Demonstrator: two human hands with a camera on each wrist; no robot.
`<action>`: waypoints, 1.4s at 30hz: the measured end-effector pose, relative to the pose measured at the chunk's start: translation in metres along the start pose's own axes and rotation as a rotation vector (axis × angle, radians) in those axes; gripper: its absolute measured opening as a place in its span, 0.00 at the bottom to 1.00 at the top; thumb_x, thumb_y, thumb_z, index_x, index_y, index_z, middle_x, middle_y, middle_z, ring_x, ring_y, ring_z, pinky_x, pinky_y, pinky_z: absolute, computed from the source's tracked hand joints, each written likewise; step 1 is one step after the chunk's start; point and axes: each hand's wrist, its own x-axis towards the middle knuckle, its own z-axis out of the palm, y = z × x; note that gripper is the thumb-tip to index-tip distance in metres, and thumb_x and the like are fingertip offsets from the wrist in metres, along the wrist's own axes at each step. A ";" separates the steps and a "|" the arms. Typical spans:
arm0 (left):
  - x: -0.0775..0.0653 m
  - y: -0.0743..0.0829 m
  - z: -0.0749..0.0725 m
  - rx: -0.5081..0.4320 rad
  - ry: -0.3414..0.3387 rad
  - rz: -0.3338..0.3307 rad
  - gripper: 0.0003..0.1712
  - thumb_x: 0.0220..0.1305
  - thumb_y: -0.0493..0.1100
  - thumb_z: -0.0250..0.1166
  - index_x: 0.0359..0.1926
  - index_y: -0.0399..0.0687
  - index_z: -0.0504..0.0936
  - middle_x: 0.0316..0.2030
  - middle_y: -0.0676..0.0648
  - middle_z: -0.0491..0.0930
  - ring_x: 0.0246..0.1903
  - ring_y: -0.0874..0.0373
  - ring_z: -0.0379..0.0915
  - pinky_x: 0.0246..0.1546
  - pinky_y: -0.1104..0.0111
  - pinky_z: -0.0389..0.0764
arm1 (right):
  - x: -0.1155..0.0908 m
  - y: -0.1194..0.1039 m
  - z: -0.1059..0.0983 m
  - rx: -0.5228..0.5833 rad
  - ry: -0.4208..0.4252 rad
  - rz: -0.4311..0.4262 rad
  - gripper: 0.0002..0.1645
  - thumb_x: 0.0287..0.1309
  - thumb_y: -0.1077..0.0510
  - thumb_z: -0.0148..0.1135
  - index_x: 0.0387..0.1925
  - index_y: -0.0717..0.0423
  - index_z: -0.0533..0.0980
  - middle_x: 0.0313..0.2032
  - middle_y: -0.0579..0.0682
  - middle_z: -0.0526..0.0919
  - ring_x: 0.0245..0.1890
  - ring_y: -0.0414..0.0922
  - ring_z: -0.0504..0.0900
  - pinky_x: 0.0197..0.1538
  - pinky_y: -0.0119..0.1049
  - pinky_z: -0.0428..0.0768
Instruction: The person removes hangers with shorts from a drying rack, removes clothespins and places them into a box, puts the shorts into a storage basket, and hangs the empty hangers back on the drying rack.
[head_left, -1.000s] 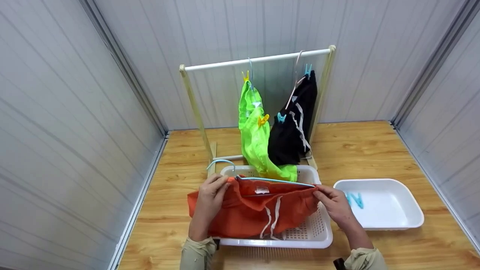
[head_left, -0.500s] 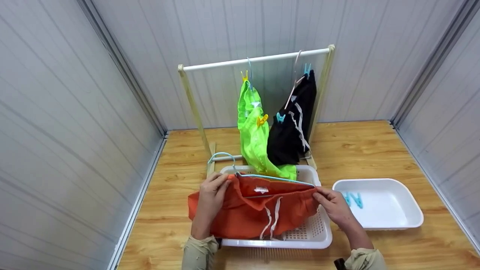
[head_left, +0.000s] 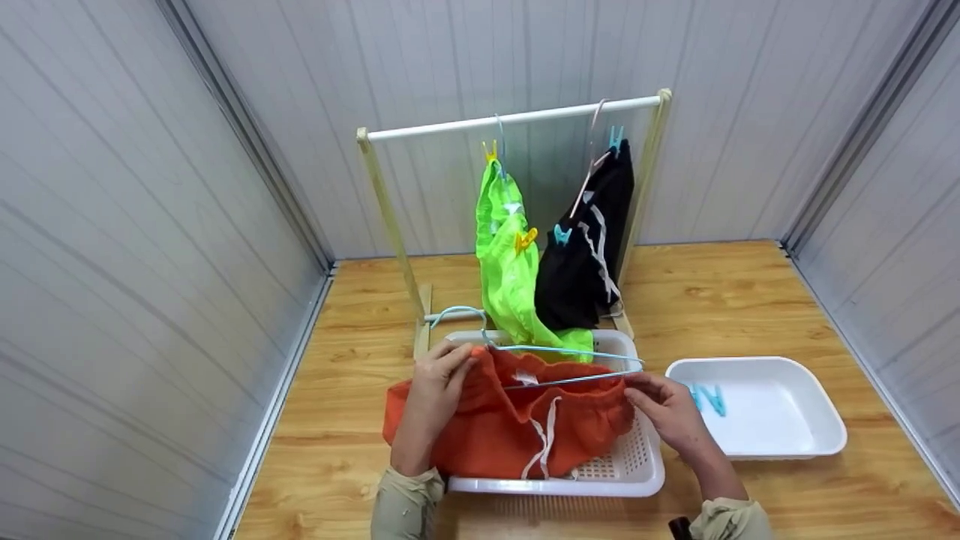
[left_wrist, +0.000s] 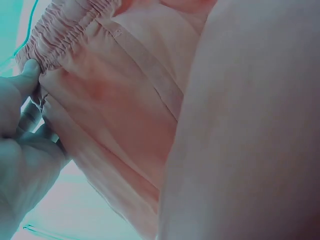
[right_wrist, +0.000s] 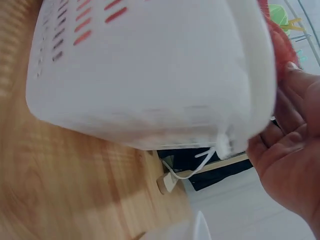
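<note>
Orange shorts [head_left: 517,442] with a white drawstring [head_left: 550,435] are held over a white perforated basket [head_left: 555,487]. My left hand [head_left: 439,382] pinches the waistband's left end, thumb on the gathered elastic in the left wrist view. At the opposite end, my right hand [head_left: 667,409] grips the waistband between thumb and fingers. A light blue wire hanger [head_left: 570,350] lies across the waistband opening, its hook [head_left: 457,309] pointing up and left beyond my left hand. The hanger's right corner pokes out past the cloth, just above my right fingertips. Its left part is hidden inside the shorts.
Behind the basket stands a rack with a white rail [head_left: 450,127]. Neon green shorts [head_left: 510,277] and black shorts [head_left: 577,285] hang there on hangers, with yellow and blue clothespins. To the right, a white tray [head_left: 787,405] holds blue clothespins [head_left: 709,399].
The hanger has shifted right, and its right corner has come out over the waistband. My left hand has moved slightly right and up with the cloth; my right hand stays nearly in place.
</note>
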 end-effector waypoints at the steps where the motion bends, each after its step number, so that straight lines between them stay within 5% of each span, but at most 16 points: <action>1: 0.000 0.000 0.001 0.006 -0.006 -0.005 0.09 0.61 0.33 0.67 0.42 0.46 0.87 0.36 0.50 0.81 0.37 0.58 0.78 0.39 0.71 0.78 | 0.000 -0.001 -0.001 0.008 -0.001 -0.004 0.17 0.62 0.64 0.63 0.52 0.67 0.77 0.45 0.60 0.83 0.44 0.42 0.82 0.46 0.30 0.79; 6: 0.001 0.003 0.011 0.027 -0.034 -0.008 0.09 0.61 0.36 0.67 0.43 0.48 0.87 0.37 0.51 0.81 0.39 0.59 0.76 0.40 0.70 0.78 | -0.003 -0.007 -0.002 0.068 0.029 -0.053 0.24 0.59 0.68 0.65 0.57 0.69 0.72 0.47 0.67 0.81 0.42 0.45 0.83 0.42 0.31 0.81; 10: 0.005 0.008 0.021 0.049 -0.034 -0.004 0.09 0.62 0.38 0.67 0.44 0.51 0.87 0.38 0.53 0.80 0.40 0.60 0.75 0.39 0.71 0.78 | -0.007 -0.014 -0.004 0.160 0.039 -0.136 0.17 0.62 0.69 0.61 0.53 0.72 0.74 0.43 0.66 0.82 0.39 0.47 0.84 0.32 0.34 0.82; 16: 0.013 0.017 0.040 0.034 -0.002 0.026 0.07 0.62 0.39 0.67 0.41 0.51 0.87 0.37 0.51 0.78 0.37 0.59 0.75 0.37 0.71 0.78 | -0.009 -0.024 -0.012 0.523 -0.034 -0.412 0.11 0.68 0.72 0.48 0.47 0.78 0.71 0.38 0.62 0.85 0.37 0.51 0.86 0.31 0.36 0.83; 20: 0.017 0.023 0.054 0.014 0.032 0.059 0.05 0.61 0.37 0.68 0.39 0.48 0.88 0.34 0.49 0.76 0.36 0.58 0.74 0.35 0.71 0.77 | -0.010 -0.032 -0.020 0.659 -0.014 -0.522 0.11 0.70 0.71 0.45 0.44 0.78 0.72 0.32 0.61 0.85 0.31 0.49 0.86 0.28 0.33 0.82; 25: 0.027 0.035 0.068 0.080 0.075 0.109 0.05 0.60 0.39 0.69 0.38 0.48 0.89 0.33 0.49 0.77 0.36 0.55 0.71 0.36 0.69 0.75 | -0.013 -0.047 -0.036 0.660 0.079 -0.563 0.12 0.68 0.69 0.49 0.38 0.81 0.72 0.22 0.58 0.80 0.19 0.45 0.79 0.21 0.30 0.77; 31: 0.040 0.053 0.084 0.062 0.047 0.110 0.07 0.63 0.40 0.67 0.41 0.46 0.88 0.35 0.47 0.76 0.36 0.58 0.74 0.38 0.74 0.77 | -0.018 -0.068 -0.061 0.622 0.147 -0.659 0.13 0.67 0.73 0.49 0.35 0.88 0.68 0.16 0.59 0.72 0.15 0.44 0.72 0.17 0.29 0.71; 42: 0.039 0.056 0.090 -0.001 -0.050 0.065 0.08 0.62 0.40 0.69 0.40 0.43 0.87 0.37 0.49 0.80 0.38 0.61 0.77 0.39 0.78 0.77 | -0.025 -0.081 -0.081 0.494 0.136 -0.741 0.09 0.64 0.79 0.47 0.35 0.90 0.69 0.16 0.58 0.71 0.14 0.44 0.69 0.16 0.30 0.66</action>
